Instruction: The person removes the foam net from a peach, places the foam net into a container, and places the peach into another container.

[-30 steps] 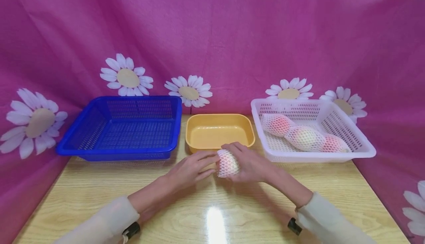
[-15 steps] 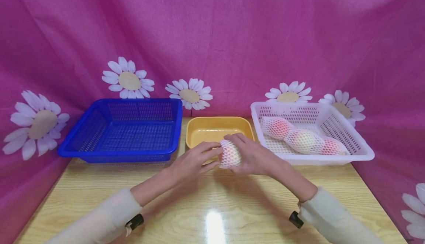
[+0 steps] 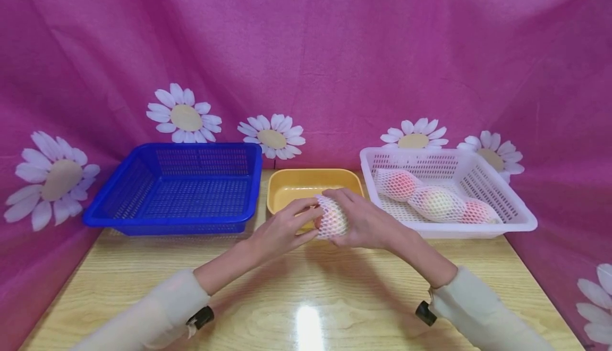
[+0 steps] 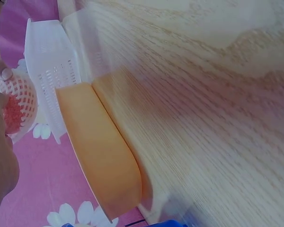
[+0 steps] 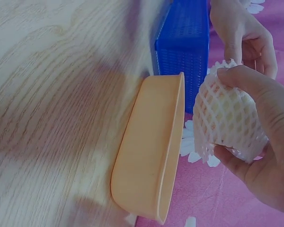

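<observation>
A round red and yellowish fruit in a white foam net (image 3: 333, 217) is held above the table, at the near side of the yellow tub. My right hand (image 3: 365, 219) grips it from the right, with thumb and fingers round the net, as the right wrist view also shows. My left hand (image 3: 282, 229) holds the fruit's left end, thumb and fingers at the net's edge. In the left wrist view, red skin shows inside the net (image 4: 27, 101). The exact kind of fruit is hard to tell.
The yellow tub (image 3: 277, 194) stands just behind the hands. A blue basket (image 3: 172, 226) is at the left. The white basket (image 3: 478, 228) at the right holds several netted fruits (image 3: 439, 202). All stand on a wooden table (image 3: 248, 308) before a pink flowered cloth (image 3: 306, 48).
Both hands have risen a little and moved away from me with the netted fruit, towards the yellow tub. The left fingers have come closer onto the fruit's end. The baskets stay in place.
</observation>
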The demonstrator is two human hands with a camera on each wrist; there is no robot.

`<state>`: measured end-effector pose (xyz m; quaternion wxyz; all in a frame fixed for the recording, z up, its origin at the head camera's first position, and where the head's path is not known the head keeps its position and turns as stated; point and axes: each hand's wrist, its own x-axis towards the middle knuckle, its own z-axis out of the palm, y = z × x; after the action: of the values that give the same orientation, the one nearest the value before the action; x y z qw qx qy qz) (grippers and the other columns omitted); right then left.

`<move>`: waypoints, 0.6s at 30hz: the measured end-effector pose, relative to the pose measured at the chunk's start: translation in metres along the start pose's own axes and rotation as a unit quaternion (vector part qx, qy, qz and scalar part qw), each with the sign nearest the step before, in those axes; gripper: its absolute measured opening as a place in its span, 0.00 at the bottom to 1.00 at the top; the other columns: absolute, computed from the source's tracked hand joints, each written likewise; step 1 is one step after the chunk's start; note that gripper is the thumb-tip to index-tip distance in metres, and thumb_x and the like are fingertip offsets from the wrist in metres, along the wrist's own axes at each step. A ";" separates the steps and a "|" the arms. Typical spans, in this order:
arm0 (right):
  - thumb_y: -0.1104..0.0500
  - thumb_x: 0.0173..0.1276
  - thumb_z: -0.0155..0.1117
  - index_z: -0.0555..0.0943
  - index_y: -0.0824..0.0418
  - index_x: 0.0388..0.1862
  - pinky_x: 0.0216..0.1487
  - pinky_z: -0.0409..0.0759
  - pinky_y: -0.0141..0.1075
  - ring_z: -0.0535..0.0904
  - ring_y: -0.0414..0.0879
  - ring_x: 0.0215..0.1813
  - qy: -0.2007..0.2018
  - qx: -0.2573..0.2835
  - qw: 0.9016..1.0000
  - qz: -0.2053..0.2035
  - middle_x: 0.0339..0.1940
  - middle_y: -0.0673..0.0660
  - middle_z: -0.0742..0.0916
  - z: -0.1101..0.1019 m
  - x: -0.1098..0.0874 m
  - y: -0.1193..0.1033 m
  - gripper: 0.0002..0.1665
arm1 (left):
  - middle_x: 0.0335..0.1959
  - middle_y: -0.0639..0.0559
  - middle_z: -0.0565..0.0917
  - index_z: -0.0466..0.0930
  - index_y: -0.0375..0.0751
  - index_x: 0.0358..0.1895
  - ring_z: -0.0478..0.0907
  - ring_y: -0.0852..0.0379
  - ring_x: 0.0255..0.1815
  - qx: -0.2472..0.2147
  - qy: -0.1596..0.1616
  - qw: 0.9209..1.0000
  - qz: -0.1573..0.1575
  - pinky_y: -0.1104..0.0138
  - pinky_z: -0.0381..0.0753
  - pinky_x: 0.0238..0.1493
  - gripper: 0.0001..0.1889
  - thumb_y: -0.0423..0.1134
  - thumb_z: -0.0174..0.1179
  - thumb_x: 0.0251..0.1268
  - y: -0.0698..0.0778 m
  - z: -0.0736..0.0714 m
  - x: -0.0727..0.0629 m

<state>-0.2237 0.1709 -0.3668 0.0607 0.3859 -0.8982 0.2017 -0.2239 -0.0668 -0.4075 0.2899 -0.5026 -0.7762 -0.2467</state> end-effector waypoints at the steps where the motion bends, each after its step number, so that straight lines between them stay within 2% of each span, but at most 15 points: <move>1: 0.50 0.47 0.81 0.66 0.61 0.72 0.53 0.81 0.42 0.79 0.49 0.54 -0.001 0.003 1.000 0.000 0.59 0.59 0.78 0.000 0.000 0.000 0.54 | 0.57 0.39 0.78 0.81 0.35 0.56 0.77 0.47 0.59 -0.002 0.001 1.000 -0.001 0.70 0.73 0.62 0.23 0.33 0.74 0.56 0.000 0.000 0.000; 8: 0.50 0.49 0.81 0.64 0.62 0.73 0.54 0.80 0.43 0.77 0.50 0.56 -0.013 0.023 1.000 0.018 0.62 0.61 0.77 -0.002 0.003 -0.004 0.55 | 0.61 0.37 0.74 0.78 0.35 0.59 0.74 0.45 0.62 -0.014 -0.008 1.000 -0.012 0.67 0.72 0.64 0.30 0.34 0.77 0.51 -0.001 0.004 0.002; 13: 0.49 0.50 0.81 0.62 0.64 0.74 0.56 0.80 0.46 0.76 0.52 0.59 -0.010 0.034 0.999 0.023 0.63 0.62 0.77 -0.004 0.007 -0.009 0.57 | 0.62 0.38 0.70 0.75 0.37 0.58 0.72 0.46 0.61 -0.023 -0.016 0.999 -0.017 0.63 0.74 0.63 0.33 0.36 0.80 0.47 -0.002 0.004 0.005; 18: 0.48 0.49 0.80 0.63 0.64 0.73 0.55 0.80 0.45 0.75 0.51 0.59 -0.013 0.032 0.999 0.018 0.63 0.62 0.77 -0.002 0.010 -0.011 0.57 | 0.62 0.39 0.68 0.73 0.38 0.59 0.71 0.47 0.61 -0.033 -0.018 0.999 -0.015 0.64 0.73 0.63 0.35 0.37 0.80 0.45 -0.003 0.003 0.005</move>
<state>-0.2226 0.1582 -0.3585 0.0333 0.3743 -0.8985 0.2269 -0.2286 -0.0631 -0.4064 0.2558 -0.5043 -0.7802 -0.2675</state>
